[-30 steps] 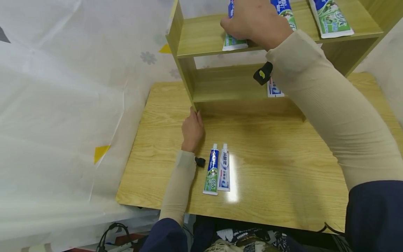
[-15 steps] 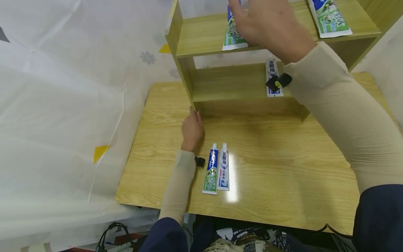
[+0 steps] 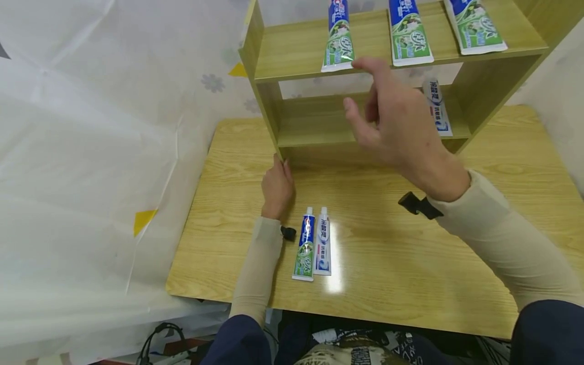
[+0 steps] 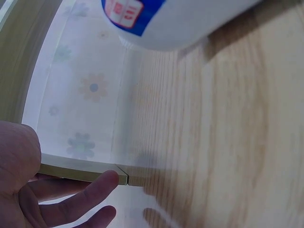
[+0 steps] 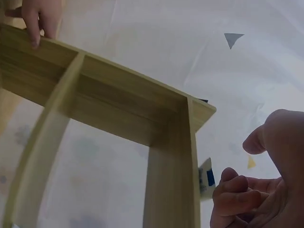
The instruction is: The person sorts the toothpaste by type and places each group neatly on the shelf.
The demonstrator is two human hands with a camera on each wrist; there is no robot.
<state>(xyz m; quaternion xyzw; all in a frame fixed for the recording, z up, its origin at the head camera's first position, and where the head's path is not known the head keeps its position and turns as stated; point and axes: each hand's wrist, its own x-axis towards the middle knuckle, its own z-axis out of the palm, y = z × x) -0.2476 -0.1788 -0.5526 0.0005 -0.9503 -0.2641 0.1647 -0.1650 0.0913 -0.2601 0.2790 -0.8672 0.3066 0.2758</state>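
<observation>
When set against the frame of a second ago, notice the bare right hand (image 3: 403, 121) lowered in front of the two-tiered, pale yellowish wooden shelf (image 3: 269, 45), no longer wrapped about the leftmost blue, white and green plastic toothpaste tube (image 3: 338, 43). Notice the index finger stretched out near that tube's lower right corner, the thumb spread well away from it, the other fingers loosely bent; cannot tell whether touching the tube.

Find that tube on the shelf's upper board, at the left, flat crimped end at the front edge and facing the person, long axis running front to back, cap end cut off by the head view's top. Farther right on the shelf's upper board, see the middle matching tube (image 3: 410, 40), hidden behind the hand half a second ago, and the rightmost matching tube (image 3: 476, 30), both with crimped ends forward.

On the shelf's lower board, at the right, see a white tube with dark lettering (image 3: 438, 109), crimped end forward, partly behind the right hand.

At the shelf's lower left corner, see the left hand (image 3: 277, 188) unmoved, thumb and fingers pinching the side panel.
</observation>
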